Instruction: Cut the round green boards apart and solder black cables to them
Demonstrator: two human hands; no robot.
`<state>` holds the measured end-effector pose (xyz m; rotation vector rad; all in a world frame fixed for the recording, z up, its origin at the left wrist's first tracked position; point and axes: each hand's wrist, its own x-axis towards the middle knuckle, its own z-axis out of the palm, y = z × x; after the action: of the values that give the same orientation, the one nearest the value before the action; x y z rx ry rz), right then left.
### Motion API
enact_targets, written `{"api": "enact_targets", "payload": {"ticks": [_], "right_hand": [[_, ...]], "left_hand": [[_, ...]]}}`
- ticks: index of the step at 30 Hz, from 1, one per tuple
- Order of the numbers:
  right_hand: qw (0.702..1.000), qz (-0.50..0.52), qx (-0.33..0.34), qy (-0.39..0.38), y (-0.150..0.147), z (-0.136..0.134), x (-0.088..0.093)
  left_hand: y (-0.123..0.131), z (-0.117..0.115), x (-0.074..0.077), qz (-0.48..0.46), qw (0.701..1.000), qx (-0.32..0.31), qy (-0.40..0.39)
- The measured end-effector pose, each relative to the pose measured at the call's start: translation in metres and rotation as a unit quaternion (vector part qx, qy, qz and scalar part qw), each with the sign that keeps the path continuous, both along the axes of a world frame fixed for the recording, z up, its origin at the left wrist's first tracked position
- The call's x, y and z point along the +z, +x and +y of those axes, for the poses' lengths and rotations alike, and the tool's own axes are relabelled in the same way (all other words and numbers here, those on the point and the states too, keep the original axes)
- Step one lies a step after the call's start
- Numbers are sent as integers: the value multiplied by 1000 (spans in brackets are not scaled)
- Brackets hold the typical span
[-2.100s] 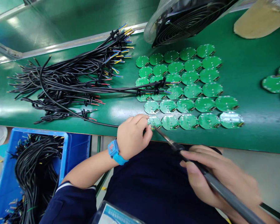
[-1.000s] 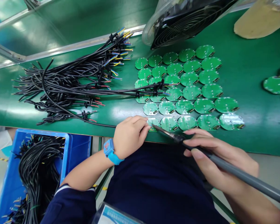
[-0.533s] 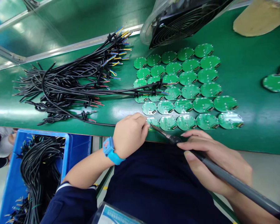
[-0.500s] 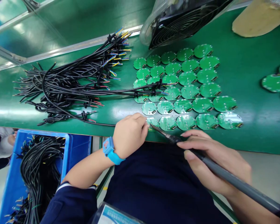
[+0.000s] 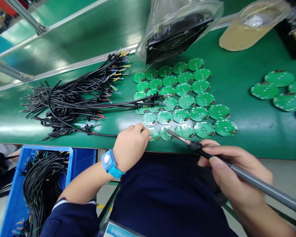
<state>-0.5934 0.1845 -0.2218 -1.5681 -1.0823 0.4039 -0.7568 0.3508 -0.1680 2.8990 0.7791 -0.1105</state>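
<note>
My right hand (image 5: 239, 168) grips a soldering iron (image 5: 256, 184) like a pen, its metal tip over a round green circuit board (image 5: 164, 135) in the front row. I cannot tell whether the tip touches that board. At the left end of the same row, my left hand (image 5: 131, 144) is closed, fingers pinched over another round board (image 5: 154, 134). A black cable (image 5: 103, 134) runs from the pile into this hand; its wire ends are hidden by the fingers. The other boards lie in rows on the green bench.
A heap of black cables (image 5: 71, 98) with coloured wire ends lies to the left. Behind the boards stands a black fan (image 5: 177, 42) in a clear hood. More boards (image 5: 278, 79) lie right of a cardboard tube (image 5: 239, 36). A blue bin (image 5: 71, 164) holds more cables.
The view has shifted right. The iron's tip has moved from beside my left fingers at the end board to over the neighbouring board. My left hand stays at the end board.
</note>
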Motion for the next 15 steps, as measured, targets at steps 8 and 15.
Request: {"api": "enact_targets", "payload": {"ticks": [8, 15], "right_hand": [[996, 45, -75, 36, 1, -5, -3], [994, -5, -99, 45, 10, -3, 4]], "left_hand": [[66, 56, 0, -10, 994, -64, 86], [79, 65, -3, 1, 989, -84, 121]]}}
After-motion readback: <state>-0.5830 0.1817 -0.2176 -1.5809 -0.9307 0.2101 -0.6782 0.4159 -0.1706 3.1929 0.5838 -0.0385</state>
